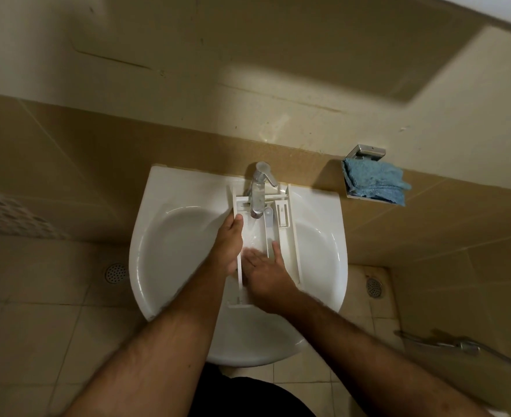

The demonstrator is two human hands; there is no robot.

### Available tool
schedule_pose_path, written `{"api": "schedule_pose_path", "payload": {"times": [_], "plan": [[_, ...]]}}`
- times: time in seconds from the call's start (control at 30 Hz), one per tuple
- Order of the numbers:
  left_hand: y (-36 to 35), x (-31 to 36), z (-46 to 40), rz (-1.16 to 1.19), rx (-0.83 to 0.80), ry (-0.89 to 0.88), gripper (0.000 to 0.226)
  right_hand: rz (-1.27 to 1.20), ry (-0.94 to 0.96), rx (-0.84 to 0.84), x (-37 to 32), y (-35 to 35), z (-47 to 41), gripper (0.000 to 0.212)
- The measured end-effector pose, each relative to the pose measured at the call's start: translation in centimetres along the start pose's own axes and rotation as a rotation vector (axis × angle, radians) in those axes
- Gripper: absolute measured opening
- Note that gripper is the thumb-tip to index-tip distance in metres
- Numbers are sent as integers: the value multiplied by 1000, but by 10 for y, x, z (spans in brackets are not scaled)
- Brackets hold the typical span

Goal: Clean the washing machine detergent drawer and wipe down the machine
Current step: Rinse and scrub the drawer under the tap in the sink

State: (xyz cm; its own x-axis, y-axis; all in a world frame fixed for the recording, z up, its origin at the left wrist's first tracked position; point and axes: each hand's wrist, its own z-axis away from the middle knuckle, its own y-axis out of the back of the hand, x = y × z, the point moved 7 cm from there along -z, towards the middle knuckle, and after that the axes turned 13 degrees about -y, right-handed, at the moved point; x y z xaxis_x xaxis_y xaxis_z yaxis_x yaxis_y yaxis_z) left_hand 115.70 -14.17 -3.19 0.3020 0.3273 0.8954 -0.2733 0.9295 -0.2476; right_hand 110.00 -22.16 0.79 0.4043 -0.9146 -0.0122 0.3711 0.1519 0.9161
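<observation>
A floor drain [115,272] sits at far left on the tiled floor. In the white sink [158,236] lies the detergent drawer [284,212], lengthwise under the chrome faucet [258,191] — water runs into it. The left hand [227,245] grips the drawer's left wall, thumb over the edge. The right hand [266,275] rests inside with fingers straight, holding nothing. Far right, a blue cloth [374,182] lies on a wall holder.

Dim warm indoor light, wide-angle bending at edges, soft blur throughout
</observation>
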Motion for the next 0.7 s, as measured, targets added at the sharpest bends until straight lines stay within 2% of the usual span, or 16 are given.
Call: {"api": "schedule_pose_path", "payload": {"times": [0.07, 0.2, 0.3, 0.4, 0.47, 0.57, 0.6, 0.7], "plan": [[0, 1, 1, -34, 13, -33, 37, -29, 60, -17, 2, -1, 13, 44], [-1, 10, 4, -90, 44, -85, 37, -37, 165, -33, 13, 5, 28, 40], [-2, 13, 7, -95, 82, -103, 37, 85, 211, 92, 23, 19, 23, 44], [6, 14, 10, -160, 145, -152, 34, 117, 163, 213, 29, 25, 19, 36], [12, 14, 13, -215, 196, -176, 32, 48, 30, 310, 34, 33, 14, 31], [19, 13, 21, -272, 262, -183, 32, -97, -222, 201, 35, 32, 3, 78], [22, 14, 23, -290, 286, -179, 33, -119, -255, 138, 30, 26, -1, 84], [33, 16, 29, -311, 353, -164, 34, -93, -244, 64, 17, 13, -3, 81]]}}
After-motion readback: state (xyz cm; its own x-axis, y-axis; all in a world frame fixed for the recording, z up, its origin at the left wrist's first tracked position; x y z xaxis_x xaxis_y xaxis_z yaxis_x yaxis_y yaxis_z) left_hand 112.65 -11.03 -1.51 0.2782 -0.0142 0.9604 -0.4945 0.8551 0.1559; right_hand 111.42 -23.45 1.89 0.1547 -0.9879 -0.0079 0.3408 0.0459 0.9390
